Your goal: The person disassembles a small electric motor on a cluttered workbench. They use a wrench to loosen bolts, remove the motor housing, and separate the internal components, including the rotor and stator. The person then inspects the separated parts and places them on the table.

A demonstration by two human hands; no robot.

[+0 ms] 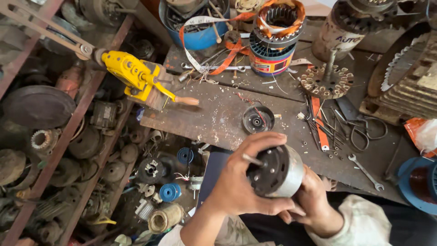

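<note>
Taking the small motor [277, 172] held above the near edge of the worktop [218, 114] as landmark: far to its upper left, a yellow hand-cranked tool [136, 75] is fixed at the worktop's corner, its wooden handle jutting toward the middle. Below that corner lies a floor heap of old motor parts [91, 155]. The left hand [236, 182] is clamped around the motor's dark end face, thumb curled over the top beside the bare shaft [251, 159]. Just above the motor, a round black end cap [257, 119] lies flat on the worktop. The right hand [316, 202] is closed on the motor's metal casing from beneath. To the upper right lie loose screws, scissors [364, 130] and a spanner [365, 171]. Judged risks: the smooth casing could slip from the grip and drop off the worktop edge into the heap; the shaft end could jab the thumb; the loose screws could scatter if knocked.
</note>
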